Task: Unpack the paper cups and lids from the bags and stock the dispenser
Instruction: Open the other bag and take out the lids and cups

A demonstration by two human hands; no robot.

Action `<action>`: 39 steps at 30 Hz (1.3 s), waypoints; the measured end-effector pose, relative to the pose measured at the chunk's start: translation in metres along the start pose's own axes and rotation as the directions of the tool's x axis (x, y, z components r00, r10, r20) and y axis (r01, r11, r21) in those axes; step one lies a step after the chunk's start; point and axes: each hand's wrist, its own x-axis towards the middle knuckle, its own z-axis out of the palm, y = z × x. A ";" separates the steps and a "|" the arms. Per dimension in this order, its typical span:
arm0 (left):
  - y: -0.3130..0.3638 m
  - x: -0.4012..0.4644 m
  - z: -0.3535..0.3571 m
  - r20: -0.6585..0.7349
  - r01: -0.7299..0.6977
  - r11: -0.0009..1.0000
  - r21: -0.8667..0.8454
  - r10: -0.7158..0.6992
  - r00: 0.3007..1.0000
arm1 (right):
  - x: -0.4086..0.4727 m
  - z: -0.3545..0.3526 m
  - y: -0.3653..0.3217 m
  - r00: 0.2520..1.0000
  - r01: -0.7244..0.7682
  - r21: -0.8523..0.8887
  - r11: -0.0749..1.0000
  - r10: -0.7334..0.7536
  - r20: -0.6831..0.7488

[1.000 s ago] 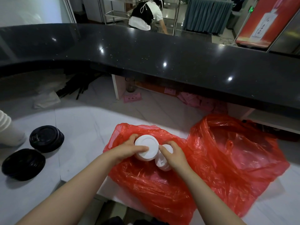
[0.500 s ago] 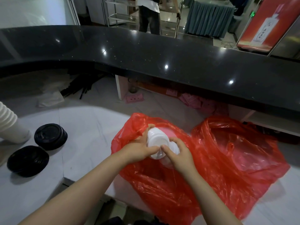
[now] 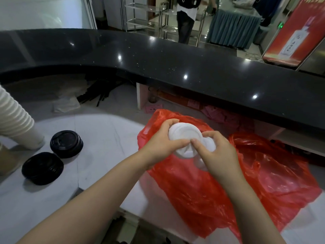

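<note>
Holding the white lids (image 3: 184,136) above the red bag (image 3: 202,187), both hands are wrapped round the stack: left hand (image 3: 161,147) curled over the near end, right hand (image 3: 219,155) pinching the far side, thumbs nearly touching. The stack's long axis seems to run down from the left grip toward the right. Black lids (image 3: 66,143) and the cup stack (image 3: 15,124) sit well off to the left grip's side, so the left arm looks nearer for the carry.

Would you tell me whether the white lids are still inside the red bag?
Out: both hands hold the white lids above the red bag.
</note>
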 end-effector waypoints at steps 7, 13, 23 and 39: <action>0.000 -0.008 -0.010 0.032 0.205 0.921 -0.331 -0.206 0.978 | 0.009 0.000 -0.035 0.995 -0.006 -0.142 0.990 0.021 0.101; 0.005 -0.037 -0.049 -0.123 -0.003 0.965 -0.261 -0.030 0.992 | -0.002 0.027 -0.064 0.989 0.141 -0.018 0.990 -0.139 0.057; -0.054 -0.087 -0.118 -0.324 -0.013 0.986 -0.168 -0.042 0.945 | -0.023 0.128 -0.084 0.953 0.062 0.226 0.972 -0.125 0.276; -0.166 -0.123 -0.186 -0.438 0.357 0.933 0.036 -0.307 0.845 | -0.058 0.246 -0.083 0.841 -0.232 0.311 0.922 0.030 0.540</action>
